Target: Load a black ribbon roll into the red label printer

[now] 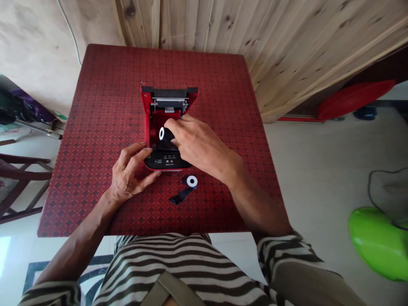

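Observation:
A red and black printer (167, 159) sits on the table with its lid (169, 92) raised, its front panel with small buttons facing me. My left hand (129, 172) steadies the printer's front left corner, fingers on top and thumb along the front edge. Inside the open bay, my right hand (197, 142) pinches a dark roll with a white ring-shaped end (162, 133). My fingers and the bay hide most of that roll. In front of the printer lies another small roll with a white core (191, 181), a dark strip (179, 196) trailing from it.
The table (111, 85) has a red patterned cover and stands against a wooden plank wall (204, 25). A dark wooden chair (22, 182) is at the left. On the floor to the right is a bright green object (376, 242); a red one (353, 102) lies farther back.

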### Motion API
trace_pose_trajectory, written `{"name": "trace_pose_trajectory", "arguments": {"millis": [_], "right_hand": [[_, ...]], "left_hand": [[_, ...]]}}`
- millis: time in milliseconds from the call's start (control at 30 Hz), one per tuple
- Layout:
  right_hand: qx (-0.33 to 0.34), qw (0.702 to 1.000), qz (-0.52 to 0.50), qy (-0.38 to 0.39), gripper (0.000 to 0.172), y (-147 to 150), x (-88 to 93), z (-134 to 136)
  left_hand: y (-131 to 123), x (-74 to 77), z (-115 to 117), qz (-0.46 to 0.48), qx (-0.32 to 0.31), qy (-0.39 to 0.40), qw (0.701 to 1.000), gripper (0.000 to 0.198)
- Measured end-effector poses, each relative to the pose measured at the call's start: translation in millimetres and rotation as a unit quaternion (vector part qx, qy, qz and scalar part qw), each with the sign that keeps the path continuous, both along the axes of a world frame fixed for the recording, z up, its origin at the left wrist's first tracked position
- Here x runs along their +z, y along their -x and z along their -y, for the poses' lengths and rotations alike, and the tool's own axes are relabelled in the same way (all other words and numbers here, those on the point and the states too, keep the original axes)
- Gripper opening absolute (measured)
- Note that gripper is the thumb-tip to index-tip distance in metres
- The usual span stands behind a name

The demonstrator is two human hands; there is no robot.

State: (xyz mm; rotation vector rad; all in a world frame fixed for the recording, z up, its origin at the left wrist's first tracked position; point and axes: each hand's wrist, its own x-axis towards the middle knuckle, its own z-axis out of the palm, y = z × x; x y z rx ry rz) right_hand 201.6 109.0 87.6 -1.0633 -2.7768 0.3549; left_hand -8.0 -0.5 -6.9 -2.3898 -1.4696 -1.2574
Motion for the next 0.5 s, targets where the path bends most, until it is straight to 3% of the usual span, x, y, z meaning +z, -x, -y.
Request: {"name": "trace_pose_trajectory", "arguments": {"millis": [233, 500], "right_hand": [[-0.014, 0.994, 0.112, 0.01, 0.038, 17, 14.1, -4], [-0.017, 0.989, 0.133, 0.064, 0.04, 27, 1.1, -16]], "left_hand": [[-1, 0.5, 1, 0.002, -0.002, 0.002, 1.0, 0.067], [0, 0.3, 1, 0.0, 0.005, 0.011, 1.0, 0.068]]}}
